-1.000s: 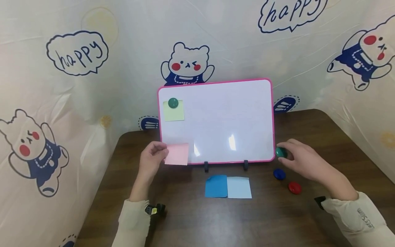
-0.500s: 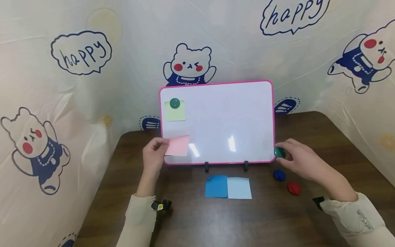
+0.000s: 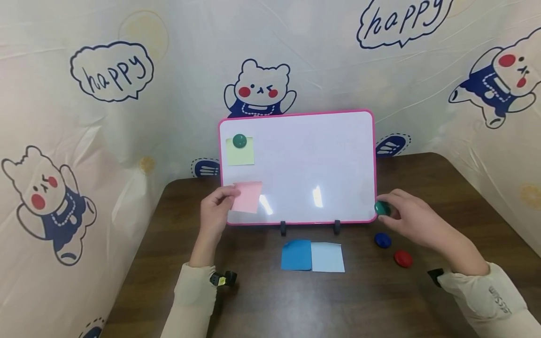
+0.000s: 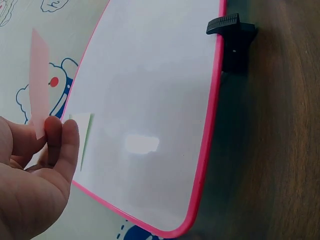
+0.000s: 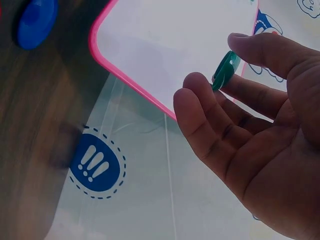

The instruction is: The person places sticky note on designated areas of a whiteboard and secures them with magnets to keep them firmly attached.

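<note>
My left hand [image 3: 214, 213] pinches a pink sticky note [image 3: 248, 197] by its left edge, in front of the lower left of the whiteboard [image 3: 304, 164]. In the left wrist view the note [image 4: 39, 80] stands off the board surface. Above it, a green magnet [image 3: 239, 141] lies over the top of a pale green note [image 3: 240, 157] on the board. My right hand [image 3: 416, 218] holds another green magnet [image 3: 382, 208] between thumb and fingers beside the board's lower right corner; the right wrist view shows this magnet [image 5: 226, 69] edge-on.
Blue [image 3: 296, 255] and light blue [image 3: 328, 257] notes lie side by side on the table [image 3: 321, 305] before the board. A blue magnet [image 3: 382, 240] and a red magnet [image 3: 403, 258] lie below my right hand. Two black clips [image 3: 283, 228] hold the board's bottom edge.
My left hand has moved up and slightly right with the pink note, which now overlaps the board higher than before. My right hand has barely moved, still holding the green magnet.
</note>
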A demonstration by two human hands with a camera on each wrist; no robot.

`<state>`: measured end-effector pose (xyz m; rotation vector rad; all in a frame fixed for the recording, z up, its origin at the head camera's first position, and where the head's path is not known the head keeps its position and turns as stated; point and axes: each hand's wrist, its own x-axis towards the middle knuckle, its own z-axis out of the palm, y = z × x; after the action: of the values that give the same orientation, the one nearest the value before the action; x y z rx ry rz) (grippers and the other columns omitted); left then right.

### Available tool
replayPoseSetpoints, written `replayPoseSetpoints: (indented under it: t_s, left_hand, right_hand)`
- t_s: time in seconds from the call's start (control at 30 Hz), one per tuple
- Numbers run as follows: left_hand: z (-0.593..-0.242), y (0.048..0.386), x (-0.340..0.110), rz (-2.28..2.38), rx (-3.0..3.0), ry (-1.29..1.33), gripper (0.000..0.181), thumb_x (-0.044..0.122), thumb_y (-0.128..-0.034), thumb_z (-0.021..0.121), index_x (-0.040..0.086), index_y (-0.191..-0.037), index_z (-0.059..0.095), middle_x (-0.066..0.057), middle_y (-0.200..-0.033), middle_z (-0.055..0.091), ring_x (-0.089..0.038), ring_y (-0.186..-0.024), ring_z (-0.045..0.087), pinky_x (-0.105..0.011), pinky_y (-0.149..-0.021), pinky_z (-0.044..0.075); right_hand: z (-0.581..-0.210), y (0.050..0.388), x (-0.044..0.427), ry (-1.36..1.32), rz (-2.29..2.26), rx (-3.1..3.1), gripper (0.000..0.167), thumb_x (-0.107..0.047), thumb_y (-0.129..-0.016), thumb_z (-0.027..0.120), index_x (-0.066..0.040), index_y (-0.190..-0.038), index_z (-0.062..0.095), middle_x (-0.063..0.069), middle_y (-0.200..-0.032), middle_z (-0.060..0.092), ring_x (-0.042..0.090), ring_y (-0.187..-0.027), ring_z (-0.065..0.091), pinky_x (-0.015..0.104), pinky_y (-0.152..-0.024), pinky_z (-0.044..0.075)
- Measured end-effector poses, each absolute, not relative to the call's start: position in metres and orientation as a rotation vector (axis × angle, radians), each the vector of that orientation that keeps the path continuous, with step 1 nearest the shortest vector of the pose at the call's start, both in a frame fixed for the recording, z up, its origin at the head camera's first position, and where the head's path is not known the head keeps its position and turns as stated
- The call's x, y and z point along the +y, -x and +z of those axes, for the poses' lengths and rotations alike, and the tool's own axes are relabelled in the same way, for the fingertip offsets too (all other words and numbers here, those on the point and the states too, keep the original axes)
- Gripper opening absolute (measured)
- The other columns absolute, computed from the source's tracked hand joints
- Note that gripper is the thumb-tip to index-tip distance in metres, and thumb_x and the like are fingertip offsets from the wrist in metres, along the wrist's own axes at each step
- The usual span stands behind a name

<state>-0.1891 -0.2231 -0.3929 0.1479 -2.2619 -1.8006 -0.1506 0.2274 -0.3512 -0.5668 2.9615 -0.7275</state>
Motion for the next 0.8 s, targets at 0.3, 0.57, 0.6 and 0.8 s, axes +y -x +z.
replayPoseSetpoints:
  t_s: [0.3,0.57,0.6,0.8]
  left_hand:
    - [-0.3899,0.1894,-0.2216,-1.789,-2.249,-0.09,0.017,0.005,-0.1003,0.058,-0.003,-0.091,0.071,-0.007,-0.118,0.068,-0.022,-0.113,0.056,-0.038,-0.093,0.049]
    - [-0.3861,0.188,-0.2185,-1.81,-2.316,-0.07,0.019,0.008,-0.1019,0.056,-0.001,-0.102,0.073,-0.006,-0.125,0.066,-0.026,-0.108,0.058,-0.037,-0.09,0.051]
    - [-0.3858,0.1881,-0.2181,-1.811,-2.32,-0.065,0.019,0.007,-0.102,0.055,-0.001,-0.103,0.072,-0.006,-0.127,0.065,-0.026,-0.11,0.058,-0.037,-0.091,0.052]
    - [-0.3854,0.1881,-0.2156,-1.832,-2.319,-0.03,0.02,0.009,-0.103,0.054,0.003,-0.108,0.073,-0.003,-0.134,0.061,-0.027,-0.114,0.06,-0.04,-0.095,0.052]
  right_hand:
    - [-0.3486,0.151,0.2268,0.583,-0.725,2.98,0.048,-0.013,-0.088,0.079,0.003,-0.129,0.061,0.01,-0.105,0.059,0.021,-0.081,0.054,0.027,-0.065,0.054]
    - [-0.3483,0.1508,0.2257,0.581,-0.743,2.984,0.05,-0.013,-0.087,0.08,0.004,-0.13,0.06,0.011,-0.106,0.059,0.021,-0.081,0.055,0.027,-0.066,0.055]
    - [-0.348,0.1508,0.2254,0.579,-0.75,2.981,0.051,-0.013,-0.088,0.079,0.004,-0.131,0.06,0.012,-0.106,0.06,0.021,-0.082,0.055,0.028,-0.067,0.056]
    - [-0.3461,0.1525,0.2229,0.585,-0.814,2.972,0.051,-0.015,-0.091,0.076,0.003,-0.134,0.058,0.014,-0.112,0.063,0.023,-0.087,0.059,0.037,-0.072,0.059]
